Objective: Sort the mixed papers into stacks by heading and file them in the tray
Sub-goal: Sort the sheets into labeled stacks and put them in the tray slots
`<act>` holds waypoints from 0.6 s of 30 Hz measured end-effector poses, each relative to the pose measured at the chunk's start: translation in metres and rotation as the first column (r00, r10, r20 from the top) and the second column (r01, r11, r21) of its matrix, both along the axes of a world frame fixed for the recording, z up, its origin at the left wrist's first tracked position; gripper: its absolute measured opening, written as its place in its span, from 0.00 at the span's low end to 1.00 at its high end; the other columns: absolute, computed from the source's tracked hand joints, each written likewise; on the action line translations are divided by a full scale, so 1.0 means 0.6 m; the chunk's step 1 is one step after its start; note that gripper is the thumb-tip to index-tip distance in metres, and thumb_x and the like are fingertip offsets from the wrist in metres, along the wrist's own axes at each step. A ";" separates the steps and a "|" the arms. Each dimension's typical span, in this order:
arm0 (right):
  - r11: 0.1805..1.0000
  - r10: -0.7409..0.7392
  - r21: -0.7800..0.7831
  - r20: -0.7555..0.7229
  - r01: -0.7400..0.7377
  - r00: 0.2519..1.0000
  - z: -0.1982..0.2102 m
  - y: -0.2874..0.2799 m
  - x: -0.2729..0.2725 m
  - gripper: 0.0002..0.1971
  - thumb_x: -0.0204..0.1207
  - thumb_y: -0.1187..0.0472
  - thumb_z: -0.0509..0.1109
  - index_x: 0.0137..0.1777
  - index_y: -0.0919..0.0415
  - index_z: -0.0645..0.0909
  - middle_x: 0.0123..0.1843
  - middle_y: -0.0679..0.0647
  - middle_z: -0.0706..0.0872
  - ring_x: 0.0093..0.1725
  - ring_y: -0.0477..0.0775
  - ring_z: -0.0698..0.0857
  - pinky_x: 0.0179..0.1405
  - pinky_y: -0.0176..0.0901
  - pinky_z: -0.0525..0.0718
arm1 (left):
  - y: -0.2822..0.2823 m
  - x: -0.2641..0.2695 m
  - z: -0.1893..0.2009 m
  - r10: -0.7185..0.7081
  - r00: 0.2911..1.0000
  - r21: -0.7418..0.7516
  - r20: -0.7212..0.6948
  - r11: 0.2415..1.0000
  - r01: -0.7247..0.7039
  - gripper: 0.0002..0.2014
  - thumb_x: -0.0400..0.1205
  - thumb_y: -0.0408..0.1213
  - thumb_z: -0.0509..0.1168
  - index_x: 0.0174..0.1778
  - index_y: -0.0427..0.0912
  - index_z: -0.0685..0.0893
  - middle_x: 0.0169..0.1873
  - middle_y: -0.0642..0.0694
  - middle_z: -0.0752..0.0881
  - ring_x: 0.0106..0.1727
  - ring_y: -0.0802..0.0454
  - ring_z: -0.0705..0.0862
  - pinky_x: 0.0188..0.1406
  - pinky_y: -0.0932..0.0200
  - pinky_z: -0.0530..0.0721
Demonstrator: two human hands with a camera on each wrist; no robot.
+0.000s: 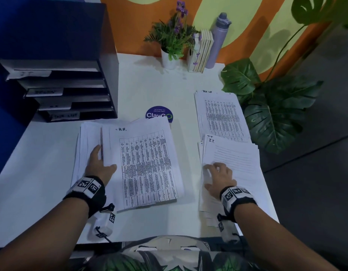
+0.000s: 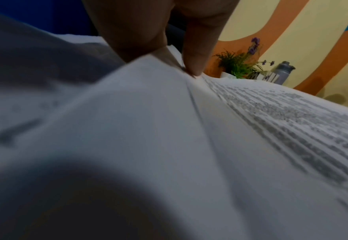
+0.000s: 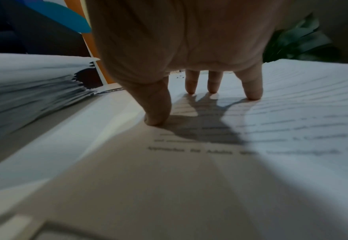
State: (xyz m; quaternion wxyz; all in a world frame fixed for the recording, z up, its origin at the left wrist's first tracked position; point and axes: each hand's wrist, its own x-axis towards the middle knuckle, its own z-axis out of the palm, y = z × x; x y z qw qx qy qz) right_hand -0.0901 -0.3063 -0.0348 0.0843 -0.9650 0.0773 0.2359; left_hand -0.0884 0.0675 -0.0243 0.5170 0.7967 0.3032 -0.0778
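Sorting is in hand: the left hand (image 1: 99, 163) pinches the H.R. sheet (image 1: 147, 165); the right hand (image 1: 220, 178) presses released fingers (image 3: 253, 91) on the near I.T. stack (image 1: 233, 169). Next, I think, the sheet needs its own stack.

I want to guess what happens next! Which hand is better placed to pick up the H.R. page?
Probably the left hand. It already pinches the left edge of the H.R. page, which lifts slightly. The right hand rests fingertips on the I.T. stack, farther away.

Three paper stacks (image 1: 147, 163), one tray (image 1: 71, 90) with four labelled slots, one bottle (image 1: 218, 40), two hands (image 1: 99, 165).
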 end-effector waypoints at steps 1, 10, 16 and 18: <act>1.000 -0.004 -0.005 -0.007 0.004 1.000 0.000 -0.010 -0.001 0.31 0.73 0.52 0.72 0.73 0.34 0.63 0.77 0.47 0.57 0.76 0.57 0.60 0.67 0.65 0.74 | 0.002 -0.001 -0.002 0.004 1.000 -0.008 -0.008 1.000 -0.004 0.41 0.77 0.27 0.70 0.83 0.56 0.58 0.68 0.42 0.81 0.60 0.43 0.82 0.65 0.51 0.77; 0.953 -0.036 0.302 0.099 0.004 0.994 0.049 0.049 0.043 0.24 0.76 0.45 0.68 0.72 0.45 0.72 0.71 0.50 0.67 0.72 0.53 0.69 0.70 0.50 0.71 | 0.015 -0.009 -0.014 -0.007 1.000 0.001 0.004 1.000 0.007 0.26 0.76 0.33 0.74 0.70 0.43 0.76 0.58 0.45 0.86 0.53 0.43 0.85 0.62 0.45 0.82; 0.720 -0.203 0.662 -0.088 0.210 0.975 0.059 0.162 0.073 0.22 0.77 0.46 0.70 0.67 0.51 0.70 0.57 0.51 0.82 0.56 0.53 0.84 0.57 0.48 0.84 | 0.017 -0.018 0.000 0.027 0.999 -0.018 0.044 1.000 -0.026 0.17 0.77 0.38 0.75 0.60 0.45 0.80 0.51 0.50 0.84 0.52 0.47 0.83 0.55 0.55 0.78; 0.712 -0.273 0.662 -0.047 0.235 0.961 0.050 0.177 0.078 0.16 0.77 0.52 0.72 0.59 0.56 0.73 0.50 0.52 0.83 0.49 0.53 0.83 0.44 0.42 0.83 | 0.021 -0.020 0.003 0.025 0.998 -0.024 0.053 0.999 -0.024 0.14 0.79 0.41 0.72 0.59 0.45 0.81 0.51 0.50 0.84 0.52 0.48 0.82 0.55 0.56 0.77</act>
